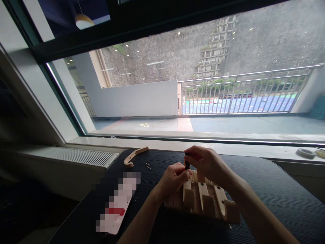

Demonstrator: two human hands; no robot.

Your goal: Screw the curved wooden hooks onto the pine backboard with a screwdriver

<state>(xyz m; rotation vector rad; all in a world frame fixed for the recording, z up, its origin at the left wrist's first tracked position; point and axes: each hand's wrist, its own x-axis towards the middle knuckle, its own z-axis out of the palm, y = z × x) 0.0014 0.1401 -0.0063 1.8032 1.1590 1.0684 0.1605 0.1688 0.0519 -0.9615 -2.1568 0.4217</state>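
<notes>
My right hand (203, 159) is closed round the black handle of an upright screwdriver (187, 164). Its lower end meets the fingertips of my left hand (175, 178), which pinch together just above a wooden hook (188, 193); what they grip there is hidden. That hook lies on a wooden board (175, 200), side by side with a second hook (207, 200) and a third hook (223, 201). Dark round holes or screw heads show on the hooks. Part of the board is behind my right wrist.
A loose wooden hook (132, 156) lies at the table's far left, with a few small screws (148, 166) near it. A pale, blurred-out flat object (119, 206) rests left of my arm. Behind the dark table (274, 193) run a windowsill and window; tape rolls (305, 153) sit right.
</notes>
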